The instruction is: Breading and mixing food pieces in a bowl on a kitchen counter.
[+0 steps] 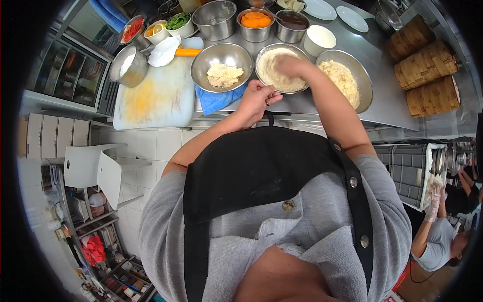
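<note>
My right hand (292, 67), blurred, is down in the crumbs or flour (273, 77) of a metal bowl (306, 89); its fingers cannot be made out. At that bowl's near left rim, my left hand (262, 94) has its thumb and fingertips together, a dark ring on one finger; whether it grips the rim is unclear. Left of it, a metal bowl (198, 71) with pale, coated lumps (224, 74) stands partly over a blue cloth (219, 100). To the right, a larger metal bowl (365, 96) holds a pale yellow, lumpy mixture (341, 81).
A stained cutting board (154, 102) lies left, with a metal pot of white powder (132, 70) and an orange-handled tool (188, 51). Behind stand a pot of orange food (256, 20), a pot of dark sauce (292, 22) and a white tub (319, 40). Bamboo steamers (426, 68) stand right; a co-worker (437, 234) is lower right.
</note>
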The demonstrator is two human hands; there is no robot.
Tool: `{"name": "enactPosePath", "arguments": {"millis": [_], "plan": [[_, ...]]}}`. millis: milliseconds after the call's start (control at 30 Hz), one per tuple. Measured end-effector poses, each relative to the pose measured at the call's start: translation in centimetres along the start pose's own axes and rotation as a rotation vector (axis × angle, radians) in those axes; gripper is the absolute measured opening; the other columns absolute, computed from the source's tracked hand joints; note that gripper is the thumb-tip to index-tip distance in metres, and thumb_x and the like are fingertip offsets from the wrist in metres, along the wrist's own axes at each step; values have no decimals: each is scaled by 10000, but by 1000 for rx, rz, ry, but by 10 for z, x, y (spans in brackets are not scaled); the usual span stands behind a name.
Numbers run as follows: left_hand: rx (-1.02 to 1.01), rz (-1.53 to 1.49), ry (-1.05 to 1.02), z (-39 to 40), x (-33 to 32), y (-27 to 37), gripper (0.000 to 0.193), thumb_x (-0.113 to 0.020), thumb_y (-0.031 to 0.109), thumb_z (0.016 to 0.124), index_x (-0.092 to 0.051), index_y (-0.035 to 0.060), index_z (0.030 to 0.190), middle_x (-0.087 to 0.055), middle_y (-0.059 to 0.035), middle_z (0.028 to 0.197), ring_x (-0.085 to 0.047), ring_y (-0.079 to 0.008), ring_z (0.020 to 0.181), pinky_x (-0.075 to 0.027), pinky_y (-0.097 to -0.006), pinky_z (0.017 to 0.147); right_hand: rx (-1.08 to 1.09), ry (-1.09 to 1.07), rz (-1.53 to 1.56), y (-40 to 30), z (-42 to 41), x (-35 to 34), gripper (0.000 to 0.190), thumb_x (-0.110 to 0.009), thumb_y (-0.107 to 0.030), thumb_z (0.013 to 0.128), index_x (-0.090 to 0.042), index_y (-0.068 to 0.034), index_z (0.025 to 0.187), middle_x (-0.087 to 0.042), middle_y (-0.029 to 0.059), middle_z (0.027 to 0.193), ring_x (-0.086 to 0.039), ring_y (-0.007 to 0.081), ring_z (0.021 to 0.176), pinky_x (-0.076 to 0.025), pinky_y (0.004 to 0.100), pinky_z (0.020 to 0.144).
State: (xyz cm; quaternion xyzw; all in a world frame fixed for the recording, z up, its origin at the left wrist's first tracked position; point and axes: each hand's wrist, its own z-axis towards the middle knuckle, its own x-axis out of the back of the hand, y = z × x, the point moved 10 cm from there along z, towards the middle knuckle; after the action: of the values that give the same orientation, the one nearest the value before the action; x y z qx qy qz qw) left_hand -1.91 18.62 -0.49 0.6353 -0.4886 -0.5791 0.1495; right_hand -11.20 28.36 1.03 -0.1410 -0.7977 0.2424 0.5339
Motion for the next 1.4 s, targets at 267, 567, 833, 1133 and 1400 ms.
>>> {"name": "enactPosePath", "arguments": {"millis": [267, 567, 833, 1133, 1400], "plan": [[0, -1, 14, -3, 3, 1, 158, -492, -9, 802, -340, 18, 832, -471, -115, 816, -550, -195, 771, -513, -332, 758, -46, -48, 356, -19, -8, 13, 380, -444, -246, 803, -525, 13, 1068, -583, 197, 943, -575, 257, 767, -455, 365, 626], [4, 7, 17, -1, 5, 2, 156, -483, -5, 804, -335, 12, 851, -476, -120, 837, -544, -193, 783, -508, -331, 769, 32, -21, -151, -31, -7, 13, 415, -526, -251, 743, -500, 16, 1060, -560, 178, 1016, -568, 275, 888, -453, 344, 759], [-4, -3, 7, 2, -2, 1, 136, -477, -9, 806, -348, 20, 837, -480, -120, 841, -548, -200, 788, -508, -332, 758, -7, 236, -364, -21, -16, 19, 501, -646, -226, 665, -492, 23, 1071, -539, 230, 1052, -558, 290, 942, -450, 346, 804], [-16, -14, -2, 3, 1, -1, 158, -491, 4, 810, -340, 19, 852, -484, -117, 828, -552, -194, 774, -508, -327, 754, -6, 135, 38, 1, -8, 40, 451, -603, -250, 722, -515, -35, 1108, -586, 163, 990, -591, 234, 797, -488, 311, 646], [-14, -5, 3, 1, -2, 1, 163, -488, -2, 805, -333, 12, 854, -483, -115, 820, -552, -193, 773, -507, -328, 760, -71, -143, 248, 4, -1, -2, 347, -472, -223, 803, -513, -42, 1096, -568, 91, 908, -552, 163, 677, -469, 292, 555]]}}
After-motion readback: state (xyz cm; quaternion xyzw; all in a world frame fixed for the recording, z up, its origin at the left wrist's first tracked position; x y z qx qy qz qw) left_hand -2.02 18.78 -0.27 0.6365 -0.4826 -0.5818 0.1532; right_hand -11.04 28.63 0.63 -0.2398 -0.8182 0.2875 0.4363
